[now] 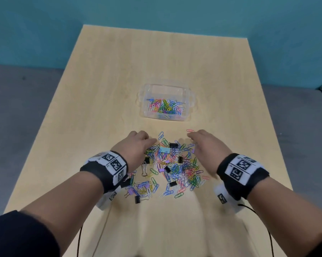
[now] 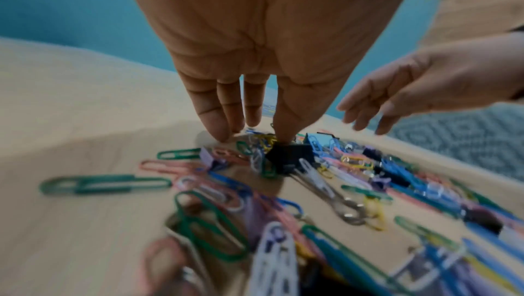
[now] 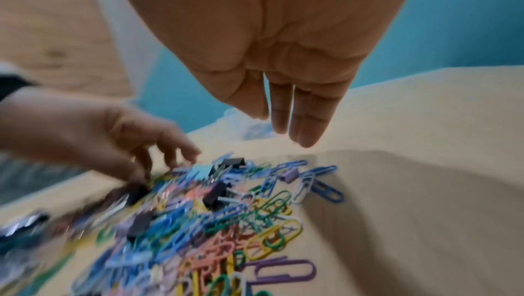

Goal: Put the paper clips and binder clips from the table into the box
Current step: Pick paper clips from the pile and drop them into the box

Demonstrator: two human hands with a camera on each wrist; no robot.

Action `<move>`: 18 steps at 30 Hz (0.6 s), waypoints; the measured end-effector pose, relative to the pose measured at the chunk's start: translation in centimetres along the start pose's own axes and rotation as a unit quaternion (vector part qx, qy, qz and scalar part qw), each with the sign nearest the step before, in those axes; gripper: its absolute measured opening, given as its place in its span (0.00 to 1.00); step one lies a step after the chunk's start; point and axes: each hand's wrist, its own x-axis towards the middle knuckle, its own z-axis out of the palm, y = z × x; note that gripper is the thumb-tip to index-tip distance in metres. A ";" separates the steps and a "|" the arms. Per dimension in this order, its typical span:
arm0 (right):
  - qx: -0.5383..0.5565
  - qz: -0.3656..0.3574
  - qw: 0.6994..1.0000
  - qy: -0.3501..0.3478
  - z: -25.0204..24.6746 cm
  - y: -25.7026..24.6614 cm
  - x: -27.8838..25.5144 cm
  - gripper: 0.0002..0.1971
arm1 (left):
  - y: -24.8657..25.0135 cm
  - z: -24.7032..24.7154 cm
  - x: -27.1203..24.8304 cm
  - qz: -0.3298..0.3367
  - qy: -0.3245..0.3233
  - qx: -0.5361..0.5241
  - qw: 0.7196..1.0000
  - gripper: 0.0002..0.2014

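Left hand (image 1: 136, 145), fingers extended, thumb tip touching a black binder clip (image 2: 289, 157) in the clip pile (image 1: 171, 167); right hand (image 1: 206, 145) hovers spread, empty. Clear box (image 1: 189, 101) lies beyond both hands.

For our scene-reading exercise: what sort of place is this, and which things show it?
Probably an office or recording room: a plain wooden table against a teal wall, a clear plastic box and scattered paper clips.
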 end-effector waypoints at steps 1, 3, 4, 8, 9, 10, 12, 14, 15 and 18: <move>0.025 0.034 0.999 0.024 -0.3 0.5 -0.6 0.22 | 0.1 0.0 0.2 0.009 -0.014 0.021 1.000 0.34; 0.047 0.082 0.995 0.031 -0.5 0.8 -1.9 0.17 | 0.6 -0.2 0.7 0.013 -0.038 0.045 0.998 0.32; 0.048 0.098 0.994 0.013 -0.3 0.6 -2.8 0.15 | 0.8 -0.3 0.9 0.012 -0.043 0.049 0.998 0.30; 0.018 0.129 0.988 -0.080 2.1 -1.3 -6.3 0.18 | 1.1 -0.2 1.2 -0.010 -0.036 0.027 0.999 0.20; 0.007 0.135 0.988 -0.082 2.9 -1.8 -6.9 0.21 | 1.0 -0.2 1.2 -0.018 -0.035 0.016 0.999 0.17; 0.000 0.140 0.987 -0.073 3.6 -2.4 -7.2 0.24 | 1.0 -0.2 1.2 -0.024 -0.035 0.007 0.999 0.14; -0.007 0.140 0.990 -0.034 4.9 -3.4 -7.0 0.24 | 0.9 -0.4 1.0 -0.041 -0.033 -0.011 0.999 0.09; -0.007 0.139 0.990 -0.002 5.5 -4.0 -6.3 0.21 | 0.8 -0.6 0.9 -0.065 -0.026 -0.034 0.997 0.07; -0.001 0.143 0.990 0.007 5.6 -4.1 -5.9 0.19 | 0.7 -0.7 0.8 -0.079 -0.023 -0.046 0.996 0.07; 0.024 0.153 0.988 0.011 5.5 -4.0 -4.9 0.13 | 0.4 -1.0 0.9 -0.132 -0.014 -0.097 0.986 0.08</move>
